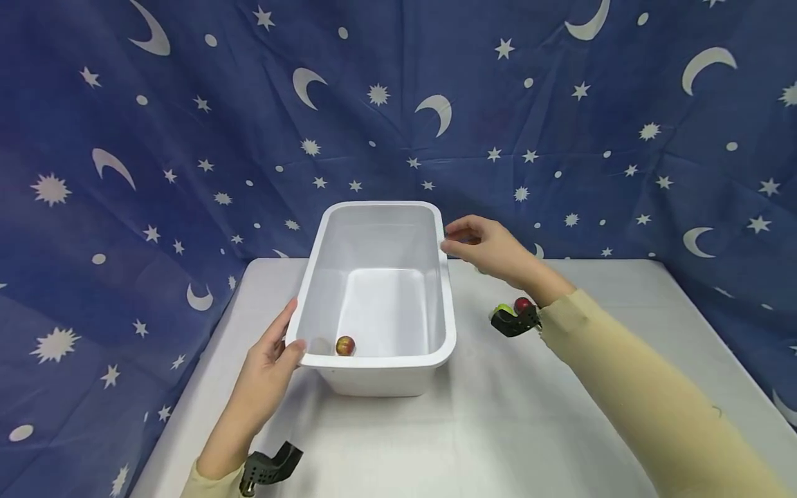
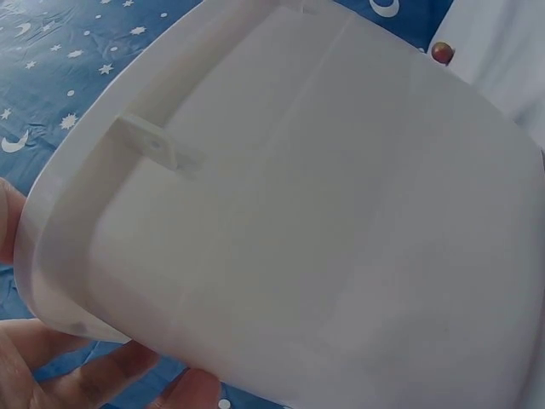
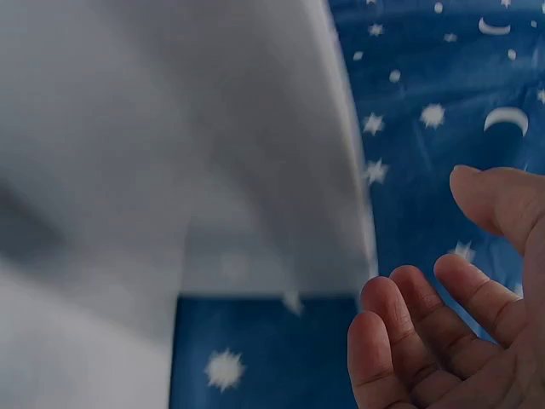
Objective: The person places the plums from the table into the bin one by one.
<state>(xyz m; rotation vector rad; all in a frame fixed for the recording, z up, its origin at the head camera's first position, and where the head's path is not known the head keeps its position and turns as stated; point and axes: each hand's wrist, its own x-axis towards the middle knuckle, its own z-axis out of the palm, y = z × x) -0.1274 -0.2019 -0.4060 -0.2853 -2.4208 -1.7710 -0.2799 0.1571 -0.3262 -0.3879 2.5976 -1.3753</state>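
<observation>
A white plastic bin [image 1: 380, 360] stands on a pale table [image 1: 498, 415]. Inside it, a small red-and-yellow ball [image 1: 345, 344] lies against the near wall. My left hand [image 1: 280, 349] grips the bin's near left corner, thumb over the rim and fingers on the outside wall. The left wrist view shows the bin's outer wall [image 2: 324, 213] close up, with my fingers [image 2: 102, 375] under its edge. My right hand [image 1: 473, 238] hovers by the far right rim, fingers relaxed. In the right wrist view a gap separates that hand [image 3: 451, 324] from the blurred bin wall [image 3: 170, 128].
A small red ball [image 1: 523, 304] and something green [image 1: 501, 310] lie on the table by my right wrist; the red ball [image 2: 440, 52] also shows past the bin. A blue cloth with stars and moons [image 1: 398, 104] hangs behind and drapes around the table.
</observation>
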